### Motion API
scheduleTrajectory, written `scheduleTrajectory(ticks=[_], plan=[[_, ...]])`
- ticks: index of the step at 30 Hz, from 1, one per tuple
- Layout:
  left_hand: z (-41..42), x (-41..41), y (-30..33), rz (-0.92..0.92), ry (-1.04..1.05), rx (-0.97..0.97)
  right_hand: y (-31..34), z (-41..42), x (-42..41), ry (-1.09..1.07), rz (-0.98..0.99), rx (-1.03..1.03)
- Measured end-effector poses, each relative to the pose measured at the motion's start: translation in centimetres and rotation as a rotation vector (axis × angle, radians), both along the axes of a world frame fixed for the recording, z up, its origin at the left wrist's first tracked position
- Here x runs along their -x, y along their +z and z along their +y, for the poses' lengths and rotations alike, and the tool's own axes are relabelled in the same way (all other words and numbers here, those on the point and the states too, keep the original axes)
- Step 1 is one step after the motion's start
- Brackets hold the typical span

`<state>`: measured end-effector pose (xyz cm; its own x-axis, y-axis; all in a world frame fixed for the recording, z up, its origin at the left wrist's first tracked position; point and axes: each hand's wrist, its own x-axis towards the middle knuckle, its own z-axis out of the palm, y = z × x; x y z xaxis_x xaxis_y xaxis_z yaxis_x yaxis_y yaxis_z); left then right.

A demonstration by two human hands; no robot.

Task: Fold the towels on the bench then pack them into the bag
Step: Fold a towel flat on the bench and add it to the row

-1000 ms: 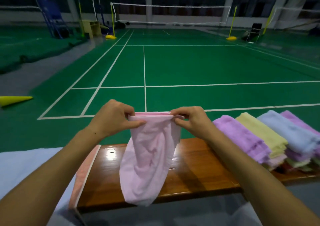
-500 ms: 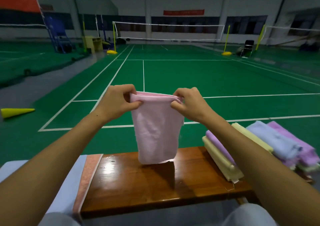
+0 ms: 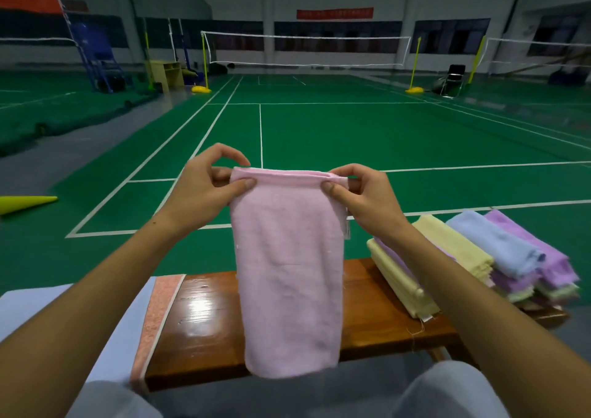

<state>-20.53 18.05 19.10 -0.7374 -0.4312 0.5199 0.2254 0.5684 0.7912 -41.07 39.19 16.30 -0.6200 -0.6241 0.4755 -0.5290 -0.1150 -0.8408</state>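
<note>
A pink towel (image 3: 289, 273) hangs doubled over in the air above the wooden bench (image 3: 204, 331). My left hand (image 3: 204, 190) pinches its top left corner and my right hand (image 3: 361, 197) pinches its top right corner. The towel's lower edge hangs past the bench's near edge. To the right on the bench lies a pile of towels (image 3: 479, 264) in yellow, blue, purple and lilac. A light blue bag (image 3: 64, 331) with a pink band lies at the bench's left end.
My knees show at the bottom edge of the view. Beyond the bench stretches a green badminton court with a net. A yellow cone (image 3: 25, 201) lies on the floor at far left.
Both hands have stayed on the top corners while the towel hangs longer and lower in front of the bench. My view has tilted up slightly.
</note>
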Motion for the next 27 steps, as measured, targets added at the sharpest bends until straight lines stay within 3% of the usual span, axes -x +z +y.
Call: scheduleTrajectory(ticks=[4, 8, 12, 15, 19, 27], plan=[[-2.3, 2.5, -5.3, -0.142, 0.002, -0.070, -4.3, -2.4, 2.0, -0.062, -0.057, -0.094], [-5.9, 6.0, -14.7, -0.316, 0.116, -0.121, -12.8, -6.0, 4.3, -0.130, -0.060, -0.333], [-9.1, 10.0, -22.5, -0.461, 0.234, -0.153, -20.0, -10.2, 7.0, -0.174, -0.204, -0.448], [-10.5, 12.2, -25.9, -0.529, 0.294, -0.142, -23.1, -12.4, 8.4, -0.210, -0.133, -0.538], [-11.0, 13.4, -26.9, -0.585, 0.342, -0.132, -24.9, -13.4, 9.6, -0.250, -0.022, -0.648], [-9.7, 10.1, -24.4, -0.547, 0.394, -0.008, -24.0, -8.7, 7.6, -0.279, 0.110, -0.605]])
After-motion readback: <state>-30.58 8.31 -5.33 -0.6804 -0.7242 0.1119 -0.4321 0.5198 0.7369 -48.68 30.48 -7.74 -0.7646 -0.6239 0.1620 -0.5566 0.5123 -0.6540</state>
